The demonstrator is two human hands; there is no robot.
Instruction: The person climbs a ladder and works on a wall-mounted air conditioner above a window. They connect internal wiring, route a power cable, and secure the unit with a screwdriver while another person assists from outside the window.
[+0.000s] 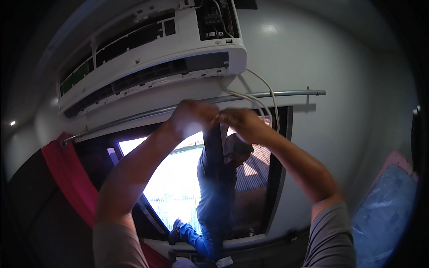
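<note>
Both my arms are raised in front of me, and the hands meet below a wall-mounted air conditioner (178, 53) whose front cover is off. My left hand (194, 117) is closed, its fingers drawn in toward the other hand. Fingers and thumb of my right hand (245, 125) are pressed together right beside it. Whatever lies between the fingertips is too small and dark to make out. White cables (254, 97) hang in loops from the unit's right end and pass behind my right hand. At that end an open compartment (217, 20) shows wiring and terminals.
A metal curtain rod (295, 93) crosses the wall behind my hands, with a red curtain (71, 174) at its left. Another person (212, 183) is in the dark-framed window (283, 147), one leg bent. A plastic-wrapped blue mattress (384, 214) leans at the right.
</note>
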